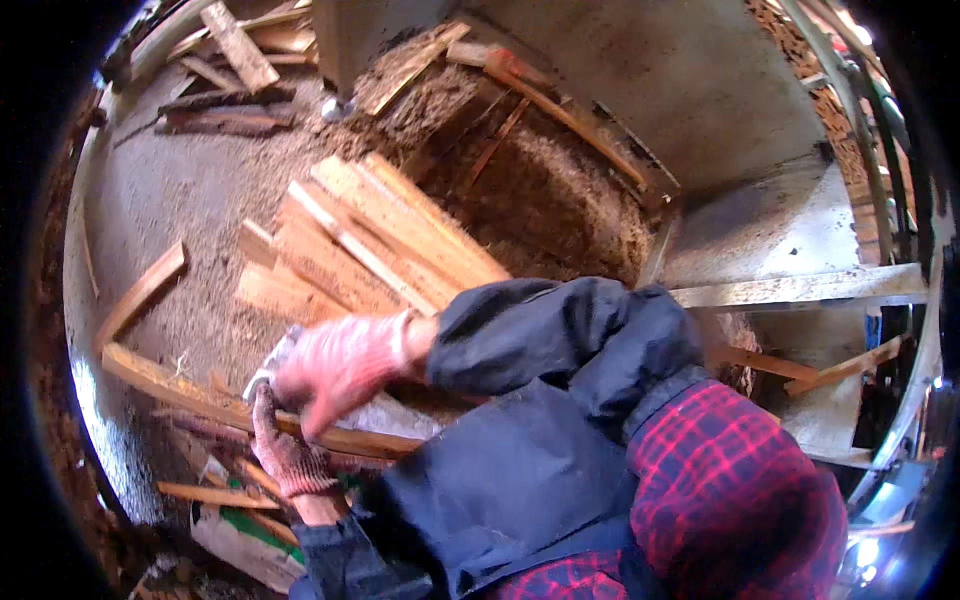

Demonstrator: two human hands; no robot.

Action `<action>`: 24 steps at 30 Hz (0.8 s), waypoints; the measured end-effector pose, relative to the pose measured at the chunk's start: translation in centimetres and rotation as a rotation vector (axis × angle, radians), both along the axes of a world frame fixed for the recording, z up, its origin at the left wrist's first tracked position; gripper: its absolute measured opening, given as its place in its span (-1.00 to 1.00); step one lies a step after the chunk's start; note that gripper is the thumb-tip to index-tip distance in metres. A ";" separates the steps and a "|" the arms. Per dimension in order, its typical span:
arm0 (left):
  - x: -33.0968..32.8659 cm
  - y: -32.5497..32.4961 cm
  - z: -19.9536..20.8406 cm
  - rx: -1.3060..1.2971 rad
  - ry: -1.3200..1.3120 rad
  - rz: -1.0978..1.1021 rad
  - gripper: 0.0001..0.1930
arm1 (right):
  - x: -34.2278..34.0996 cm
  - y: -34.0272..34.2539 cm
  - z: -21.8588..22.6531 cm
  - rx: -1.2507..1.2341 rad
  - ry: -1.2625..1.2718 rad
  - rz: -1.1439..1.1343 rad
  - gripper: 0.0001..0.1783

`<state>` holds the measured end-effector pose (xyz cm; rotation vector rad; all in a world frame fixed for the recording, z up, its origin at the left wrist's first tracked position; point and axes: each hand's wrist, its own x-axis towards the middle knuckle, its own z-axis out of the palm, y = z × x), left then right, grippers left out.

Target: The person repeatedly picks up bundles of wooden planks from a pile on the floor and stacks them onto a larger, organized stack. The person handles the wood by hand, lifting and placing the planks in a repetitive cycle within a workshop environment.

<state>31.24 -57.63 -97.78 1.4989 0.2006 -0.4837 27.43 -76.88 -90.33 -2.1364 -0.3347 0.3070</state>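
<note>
My right hand (pixel 340 368), in a pale pink knit glove, reaches left across my body. It is slightly blurred, with its fingers curled. Close below it is my left hand (pixel 290 452) in a dirtier reddish glove, a finger and thumb raised towards the right. A small grey-white thing (pixel 272 360) shows at the far left side of the right hand; its kind cannot be made out. Both hands are over a long wooden strip (pixel 180 392) along the near edge of the dusty surface. Just beyond them lies a stack of pale sawn boards (pixel 365 240).
A sawdust-filled hollow (pixel 540 190) lies beyond the boards, with a wooden bar (pixel 575 125) along its far side. Offcuts (pixel 240 50) pile up at the far left. A short stick (pixel 145 290) lies at left, a pale beam (pixel 800 288) at right. Scrap wood (pixel 225 497) lies below my left hand.
</note>
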 end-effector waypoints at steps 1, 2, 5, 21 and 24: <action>0.3 1.1 0.5 -0.031 0.209 0.237 -0.65 | -0.4 -1.5 0.3 0.009 0.095 -0.092 -0.38; 1.0 3.0 -2.0 0.041 0.235 0.297 -0.75 | -1.0 -4.0 -2.3 0.001 0.089 -0.262 -0.33; 2.4 9.6 -7.6 0.204 0.191 0.279 -0.70 | -4.1 -11.3 -6.5 -0.320 0.190 -0.898 -0.24; -7.8 -4.0 -10.7 -0.092 0.504 -0.215 -0.50 | -12.0 -18.9 -21.1 0.085 0.355 -1.100 -0.25; -8.6 -6.4 -10.6 -0.189 0.544 -0.099 -0.40 | -12.2 -18.8 -21.3 0.559 0.254 -0.913 -0.21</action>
